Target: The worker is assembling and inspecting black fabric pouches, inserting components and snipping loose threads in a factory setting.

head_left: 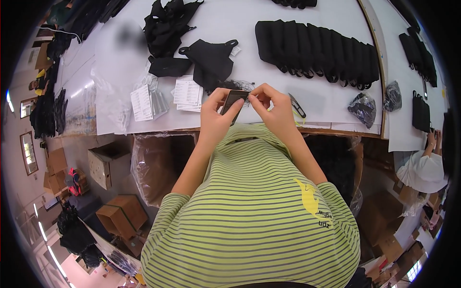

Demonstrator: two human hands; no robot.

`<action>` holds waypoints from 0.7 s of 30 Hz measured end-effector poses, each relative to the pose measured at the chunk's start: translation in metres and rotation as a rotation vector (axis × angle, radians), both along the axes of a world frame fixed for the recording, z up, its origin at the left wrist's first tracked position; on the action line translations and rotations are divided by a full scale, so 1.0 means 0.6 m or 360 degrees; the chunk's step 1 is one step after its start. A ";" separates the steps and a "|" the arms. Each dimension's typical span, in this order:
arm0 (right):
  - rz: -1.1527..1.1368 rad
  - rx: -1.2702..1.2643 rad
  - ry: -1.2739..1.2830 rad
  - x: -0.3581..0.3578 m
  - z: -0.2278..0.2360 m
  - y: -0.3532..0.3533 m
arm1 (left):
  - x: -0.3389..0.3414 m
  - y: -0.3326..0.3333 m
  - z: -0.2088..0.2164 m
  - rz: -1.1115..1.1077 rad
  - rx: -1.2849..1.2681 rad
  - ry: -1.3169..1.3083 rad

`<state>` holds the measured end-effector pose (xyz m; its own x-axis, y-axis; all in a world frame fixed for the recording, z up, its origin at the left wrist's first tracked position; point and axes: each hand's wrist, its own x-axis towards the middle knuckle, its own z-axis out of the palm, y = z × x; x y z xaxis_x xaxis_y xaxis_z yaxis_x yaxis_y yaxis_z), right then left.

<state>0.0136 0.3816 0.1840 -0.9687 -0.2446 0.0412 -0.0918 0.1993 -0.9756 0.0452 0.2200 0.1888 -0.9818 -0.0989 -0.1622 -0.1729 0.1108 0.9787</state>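
Observation:
In my left hand [217, 113] is a dark flat rectangular card, perhaps a hang tag [234, 102], with the thumb lying across its face. My right hand [274, 109] is closed in a pinch at the card's upper right corner. Whatever lies between those fingertips is too small to make out; thin black cord shows close by. Just beyond both hands is a tangle of black strings [240, 85]. A black garment with loops [209, 58] lies behind it, a white label at its edge. Right of my right hand rests a pair of black thread snips [297, 105].
White printed cards [188, 91] and clear plastic bags [113, 98] lie to the left. A row of overlapping black garments [317, 50] fills the back right. Bundled black pieces in plastic [362, 109] sit near the right edge. Another person [421, 172] works farther right.

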 end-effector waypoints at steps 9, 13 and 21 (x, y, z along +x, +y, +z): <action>-0.0034 0.0220 0.0138 0.011 0.001 -0.001 | 0.005 0.013 0.023 -0.0143 -0.0724 0.0481; -0.0050 -0.0166 -0.0179 0.010 0.003 0.005 | -0.002 -0.004 0.019 -0.0205 -0.0237 0.0358; 0.0124 -0.0135 -0.0283 0.004 -0.009 0.007 | -0.018 -0.029 -0.004 -0.0402 0.0507 -0.0478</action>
<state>0.0160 0.3860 0.1788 -0.9409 -0.3220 -0.1049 0.0712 0.1145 -0.9909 0.0344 0.2025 0.1866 -0.8739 0.2363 -0.4248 -0.4585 -0.1105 0.8818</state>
